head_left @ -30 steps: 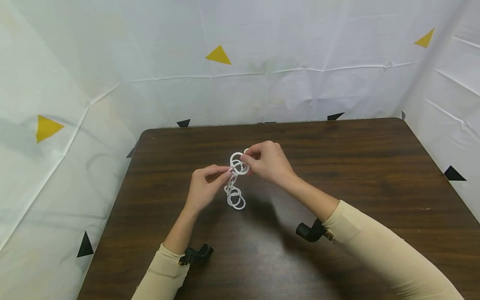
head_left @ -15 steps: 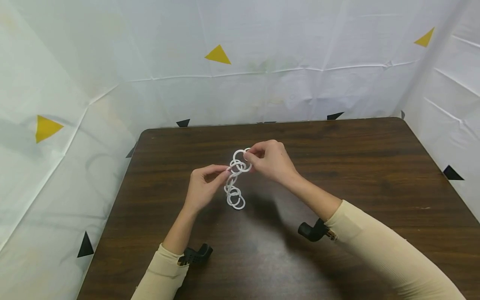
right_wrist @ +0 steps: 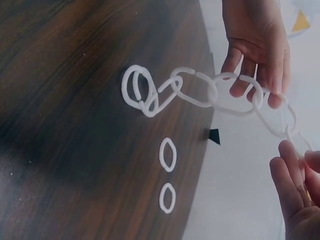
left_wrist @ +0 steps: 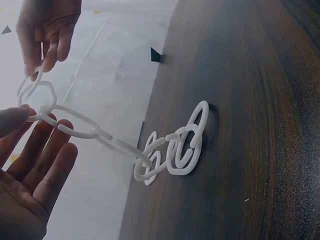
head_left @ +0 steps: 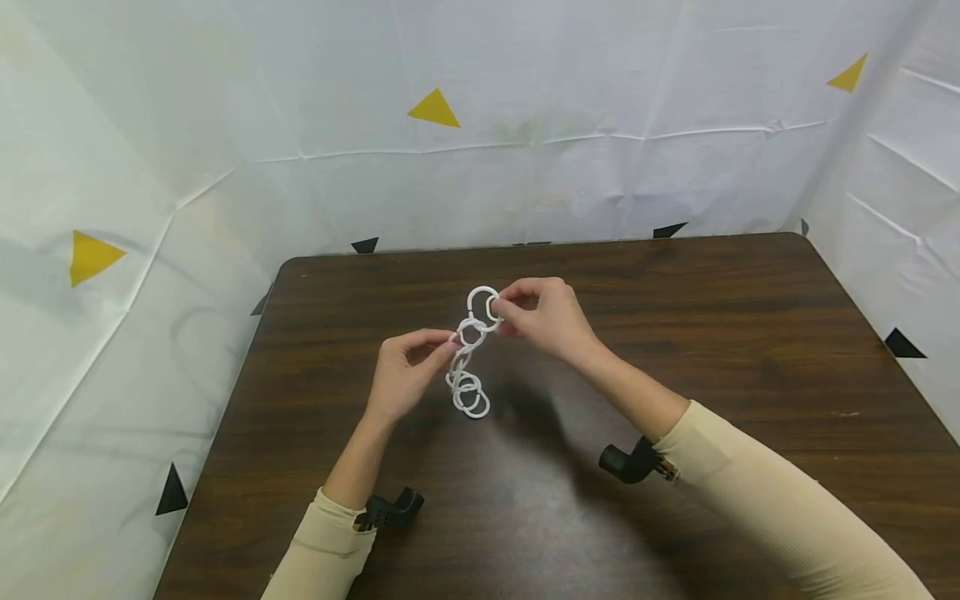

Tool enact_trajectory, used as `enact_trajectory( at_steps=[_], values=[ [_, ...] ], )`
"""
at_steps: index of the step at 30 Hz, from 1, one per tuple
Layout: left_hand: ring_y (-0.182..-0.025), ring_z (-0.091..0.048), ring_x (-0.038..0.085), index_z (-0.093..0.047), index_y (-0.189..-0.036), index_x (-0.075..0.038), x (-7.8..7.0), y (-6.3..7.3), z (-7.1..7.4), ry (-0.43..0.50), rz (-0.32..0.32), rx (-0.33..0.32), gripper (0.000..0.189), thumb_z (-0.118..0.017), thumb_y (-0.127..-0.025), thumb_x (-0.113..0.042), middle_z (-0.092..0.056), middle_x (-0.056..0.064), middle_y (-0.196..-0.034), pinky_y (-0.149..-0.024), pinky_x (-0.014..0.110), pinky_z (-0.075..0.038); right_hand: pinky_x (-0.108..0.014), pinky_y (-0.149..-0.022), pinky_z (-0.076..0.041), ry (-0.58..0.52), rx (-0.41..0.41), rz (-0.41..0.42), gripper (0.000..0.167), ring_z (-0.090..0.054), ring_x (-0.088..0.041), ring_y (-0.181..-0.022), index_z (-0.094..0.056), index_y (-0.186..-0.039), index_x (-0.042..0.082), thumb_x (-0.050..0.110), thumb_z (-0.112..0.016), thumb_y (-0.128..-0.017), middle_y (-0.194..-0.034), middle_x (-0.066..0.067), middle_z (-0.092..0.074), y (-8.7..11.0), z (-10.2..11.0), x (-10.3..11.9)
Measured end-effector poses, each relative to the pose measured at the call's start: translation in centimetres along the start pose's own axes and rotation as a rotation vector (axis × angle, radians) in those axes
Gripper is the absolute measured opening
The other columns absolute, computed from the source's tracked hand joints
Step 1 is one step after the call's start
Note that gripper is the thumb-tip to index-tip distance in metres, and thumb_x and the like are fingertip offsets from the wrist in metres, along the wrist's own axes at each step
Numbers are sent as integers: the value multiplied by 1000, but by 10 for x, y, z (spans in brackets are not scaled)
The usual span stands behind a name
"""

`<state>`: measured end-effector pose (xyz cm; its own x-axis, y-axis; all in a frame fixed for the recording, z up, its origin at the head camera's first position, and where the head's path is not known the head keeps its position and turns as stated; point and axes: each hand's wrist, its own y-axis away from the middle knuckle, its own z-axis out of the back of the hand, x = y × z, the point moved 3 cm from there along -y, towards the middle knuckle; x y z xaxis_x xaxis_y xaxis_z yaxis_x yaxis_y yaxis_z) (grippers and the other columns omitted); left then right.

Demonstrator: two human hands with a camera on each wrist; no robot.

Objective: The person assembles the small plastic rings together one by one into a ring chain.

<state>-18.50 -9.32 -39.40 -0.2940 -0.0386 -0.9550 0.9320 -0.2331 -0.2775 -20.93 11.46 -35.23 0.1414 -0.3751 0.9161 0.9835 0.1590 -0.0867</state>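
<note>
A chain of white plastic rings [head_left: 462, 358] hangs between my hands, its lower end bunched on the brown table. With thumb and fingertips my left hand [head_left: 403, 375] pinches a link partway up the chain. My right hand [head_left: 551, 318], higher and to the right, pinches the ring at the upper end, which links into the one below. Small gaps show in some links [left_wrist: 75, 134] in the left wrist view. Two loose rings, one nearer [right_wrist: 161, 198] and one farther [right_wrist: 162, 154], lie on the table in the right wrist view; my right hand hides them in the head view.
The dark wood-grain table [head_left: 712, 333] extends around both hands. White sheeting [head_left: 562, 183] with yellow and black triangles stands behind it and at both sides. A black wrist camera sits on the left sleeve [head_left: 318, 542] and another on the right sleeve [head_left: 772, 492].
My right hand has moved slightly right and away, drawing the upper rings out so they overlap less. My left hand has shifted a little left, while the lower links stay nearly in place.
</note>
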Motion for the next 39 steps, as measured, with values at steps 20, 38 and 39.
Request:
enact_trajectory(
  at_steps=[20, 38, 39],
  values=[
    [-87, -68, 33, -71, -107, 6, -4, -1, 1, -85, 3, 26, 19, -69, -91, -2, -71, 19, -100, -72, 27, -58, -35, -64, -60, -150, 76, 1, 10, -72, -31, -75, -69, -93, -5, 4, -70, -88, -83, -15, -71, 2, -10, 0],
    [-83, -69, 30, -65, -106, 17, -10, -6, -2, 44, 33, -54, 21, -65, -92, 2, -65, 35, -101, -71, 40, -60, -42, -67, -61, -96, 171, -3, 11, -71, -34, -80, -69, -96, -2, 5, -70, -89, -89, -18, -71, 3, -19, -9],
    [-83, -69, 30, -65, -106, 17, -9, -5, -2, 48, 33, -55, 21, -65, -92, 2, -65, 35, -101, -71, 42, -60, -42, -67, -60, -73, 167, 9, 10, -71, -33, -79, -70, -97, -2, 5, -70, -89, -90, -18, -71, 3, -18, -11]
  ],
)
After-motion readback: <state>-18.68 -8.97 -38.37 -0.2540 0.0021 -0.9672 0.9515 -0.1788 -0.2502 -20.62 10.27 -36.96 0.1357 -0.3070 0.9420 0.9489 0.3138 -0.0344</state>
